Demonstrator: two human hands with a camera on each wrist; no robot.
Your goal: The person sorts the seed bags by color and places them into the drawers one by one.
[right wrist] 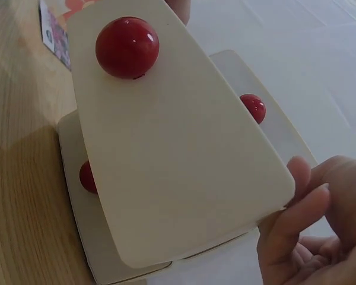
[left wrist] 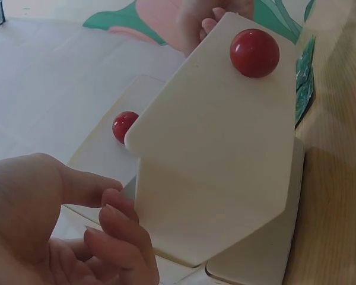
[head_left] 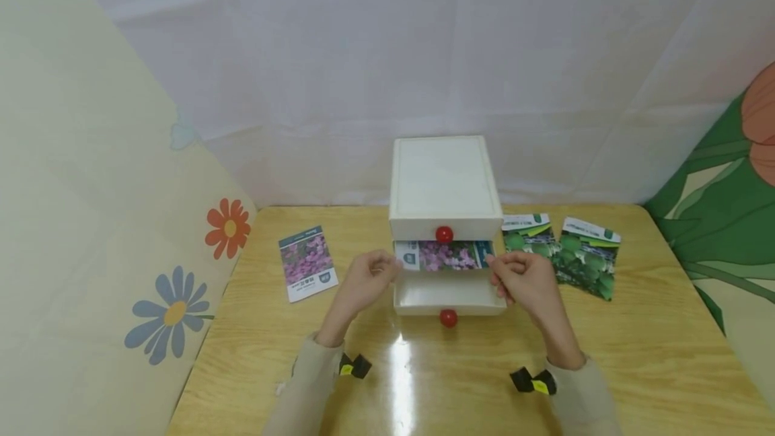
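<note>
A small white chest of drawers (head_left: 445, 177) stands at the back of the table with one drawer (head_left: 449, 293) pulled out below its top drawer. Over that drawer lies a seed packet (head_left: 448, 256) with pink flowers, partly under the top drawer's front. My left hand (head_left: 366, 281) pinches the packet's left end between thumb and index finger; a grey bit of it shows in the left wrist view. At the opposite end, my right hand (head_left: 527, 281) pinches the dark edge. From the right wrist, the drawer front (right wrist: 178, 160) hides the packet.
Another pink-flowered packet (head_left: 307, 262) lies on the table at the left. Two green-leaf packets (head_left: 587, 258) overlap to the right of the chest. Red round knobs (head_left: 449, 318) stick out from the drawer fronts. A white cloth (head_left: 339, 86) hangs behind the table.
</note>
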